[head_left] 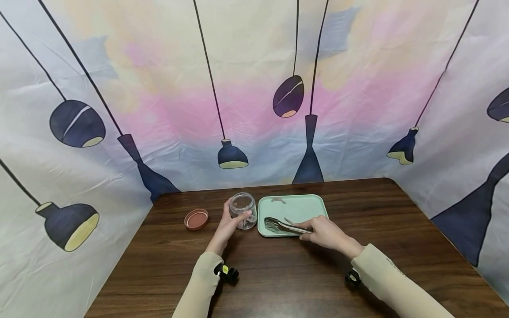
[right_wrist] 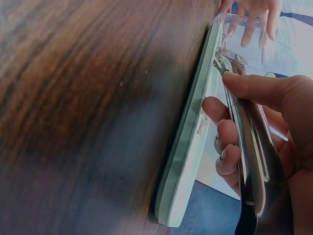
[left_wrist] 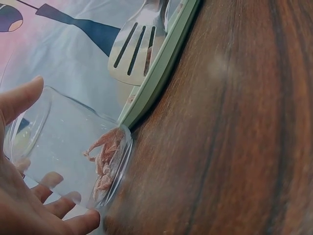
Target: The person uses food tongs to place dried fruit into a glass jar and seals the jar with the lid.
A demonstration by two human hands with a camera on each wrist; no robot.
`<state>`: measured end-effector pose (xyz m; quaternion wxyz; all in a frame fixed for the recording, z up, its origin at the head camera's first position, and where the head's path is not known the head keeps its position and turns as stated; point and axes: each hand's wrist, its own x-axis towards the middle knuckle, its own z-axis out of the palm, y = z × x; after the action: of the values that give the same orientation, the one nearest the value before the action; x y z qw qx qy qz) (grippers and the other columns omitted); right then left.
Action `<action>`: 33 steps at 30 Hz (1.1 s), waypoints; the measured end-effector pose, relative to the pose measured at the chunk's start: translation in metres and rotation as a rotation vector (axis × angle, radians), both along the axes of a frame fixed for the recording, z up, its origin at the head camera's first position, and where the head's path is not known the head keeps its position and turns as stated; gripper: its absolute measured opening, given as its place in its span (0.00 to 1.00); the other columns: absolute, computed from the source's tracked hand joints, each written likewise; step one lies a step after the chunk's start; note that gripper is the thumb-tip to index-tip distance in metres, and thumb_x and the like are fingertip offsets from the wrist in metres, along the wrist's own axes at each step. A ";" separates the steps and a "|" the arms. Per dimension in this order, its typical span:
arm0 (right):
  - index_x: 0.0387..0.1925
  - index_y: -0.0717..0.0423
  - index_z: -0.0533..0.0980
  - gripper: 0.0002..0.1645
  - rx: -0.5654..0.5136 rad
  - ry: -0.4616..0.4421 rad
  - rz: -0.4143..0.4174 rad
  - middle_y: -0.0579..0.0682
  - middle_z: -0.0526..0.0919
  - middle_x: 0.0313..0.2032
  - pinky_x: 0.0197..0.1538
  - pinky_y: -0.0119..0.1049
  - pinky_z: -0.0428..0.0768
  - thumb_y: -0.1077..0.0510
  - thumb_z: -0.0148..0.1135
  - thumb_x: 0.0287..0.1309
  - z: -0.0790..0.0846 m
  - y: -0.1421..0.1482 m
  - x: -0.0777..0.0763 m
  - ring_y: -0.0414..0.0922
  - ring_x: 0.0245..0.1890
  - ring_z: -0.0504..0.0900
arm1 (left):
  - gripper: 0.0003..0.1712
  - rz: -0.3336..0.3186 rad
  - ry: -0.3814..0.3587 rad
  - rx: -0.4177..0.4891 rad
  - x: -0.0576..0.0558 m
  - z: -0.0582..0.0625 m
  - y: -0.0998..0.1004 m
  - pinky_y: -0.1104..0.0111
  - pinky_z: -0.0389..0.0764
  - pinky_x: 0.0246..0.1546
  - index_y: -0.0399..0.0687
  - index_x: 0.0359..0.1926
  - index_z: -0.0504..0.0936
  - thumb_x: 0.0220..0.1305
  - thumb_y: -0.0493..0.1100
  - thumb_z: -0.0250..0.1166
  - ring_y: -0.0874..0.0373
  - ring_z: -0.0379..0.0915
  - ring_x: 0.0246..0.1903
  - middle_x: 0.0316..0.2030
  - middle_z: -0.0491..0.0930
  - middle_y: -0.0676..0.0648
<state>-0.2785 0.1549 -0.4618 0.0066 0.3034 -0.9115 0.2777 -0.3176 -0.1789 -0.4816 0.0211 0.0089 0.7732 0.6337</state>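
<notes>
My left hand (head_left: pixel 226 227) holds a clear jar (head_left: pixel 242 204) upright on the table, thumb on one side and fingers round the other. The jar is lidless, with several pale pinkish-brown dried strips (left_wrist: pixel 106 164) at its bottom. In my right hand (head_left: pixel 328 235) is a pair of metal tongs (head_left: pixel 283 225), gripped along the handles. Their slotted head (left_wrist: pixel 137 51) is low over the near left of a pale green tray (head_left: pixel 308 204), and a bit of pinkish-brown shows through a slot. One strip (head_left: pixel 278 200) lies at the tray's back; another (head_left: pixel 289 221) lies beside the tongs.
A reddish-brown lid (head_left: pixel 196 219) lies on the dark wooden table (head_left: pixel 270 282), left of the jar. The tray stands just right of the jar. Behind the table hangs a cloth (head_left: pixel 254 110) printed with lamps. Each wrist bears a small black camera (head_left: pixel 227 272).
</notes>
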 end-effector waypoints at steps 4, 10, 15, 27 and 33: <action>0.60 0.51 0.81 0.23 -0.031 -0.018 -0.021 0.35 0.66 0.07 0.21 0.30 0.60 0.54 0.69 0.64 -0.002 0.003 0.002 0.33 0.10 0.50 | 0.59 0.009 -0.008 -0.013 0.002 -0.001 0.002 0.38 0.53 0.68 0.62 0.79 0.45 0.59 0.61 0.74 0.39 0.45 0.75 0.76 0.50 0.39; 0.61 0.49 0.80 0.24 -0.091 -0.023 -0.083 0.44 0.79 0.16 0.23 0.31 0.63 0.55 0.68 0.64 0.005 0.006 0.001 0.34 0.11 0.52 | 0.59 0.013 0.003 -0.007 -0.001 0.002 0.004 0.38 0.53 0.68 0.61 0.79 0.46 0.57 0.62 0.74 0.40 0.48 0.74 0.75 0.52 0.40; 0.61 0.48 0.81 0.25 -0.134 0.030 -0.122 0.40 0.72 0.12 0.20 0.31 0.62 0.53 0.70 0.63 0.012 0.005 -0.003 0.34 0.11 0.52 | 0.59 0.019 0.005 -0.001 -0.003 0.004 0.000 0.39 0.52 0.68 0.61 0.79 0.46 0.58 0.61 0.74 0.40 0.47 0.74 0.75 0.51 0.40; 0.62 0.48 0.80 0.25 -0.304 0.104 -0.184 0.40 0.68 0.10 0.18 0.32 0.60 0.50 0.69 0.65 0.037 -0.006 -0.006 0.36 0.09 0.54 | 0.59 0.018 -0.027 -0.014 -0.001 0.005 -0.003 0.39 0.51 0.69 0.62 0.79 0.45 0.58 0.61 0.74 0.41 0.46 0.75 0.75 0.51 0.40; 0.64 0.46 0.79 0.27 -0.393 0.083 -0.228 0.44 0.73 0.14 0.19 0.34 0.64 0.47 0.68 0.64 0.043 -0.012 -0.004 0.38 0.08 0.60 | 0.60 0.004 -0.013 -0.006 -0.003 0.003 0.001 0.38 0.50 0.69 0.59 0.80 0.43 0.60 0.60 0.73 0.40 0.45 0.75 0.76 0.50 0.39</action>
<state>-0.2826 0.1434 -0.4192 0.1345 0.2024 -0.8671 0.4348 -0.3204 -0.1782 -0.4788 0.0250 0.0030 0.7751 0.6313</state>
